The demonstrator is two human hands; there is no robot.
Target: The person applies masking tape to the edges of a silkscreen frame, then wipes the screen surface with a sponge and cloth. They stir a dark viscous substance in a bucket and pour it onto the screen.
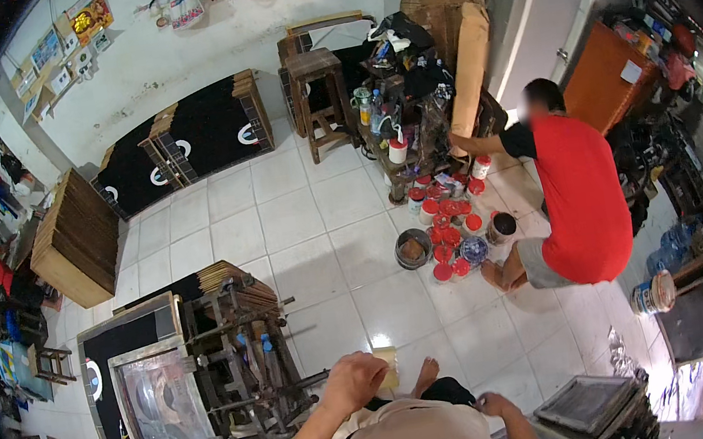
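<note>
My left hand (355,381) is raised in front of my body, its fingers closed on a small pale-yellow thing that looks like a roll of tape (389,366). Just left of it stands a dark frame press with clamps and bars (254,357), with a mesh screen frame (174,420) leaning beside it. My right hand (492,403) hangs low at my right side by the dark shorts. Its fingers look curled; whether anything is in them is hidden. Close to that hand is a grey framed panel (587,406) on a stand.
A person in a red shirt (581,198) crouches at right, one hand near a cluttered table. Several red-lidded tubs (451,233) and a dark bucket (413,249) stand on the tiled floor (313,264). Black printed panels (207,132) and a wooden stool (313,65) line the far wall.
</note>
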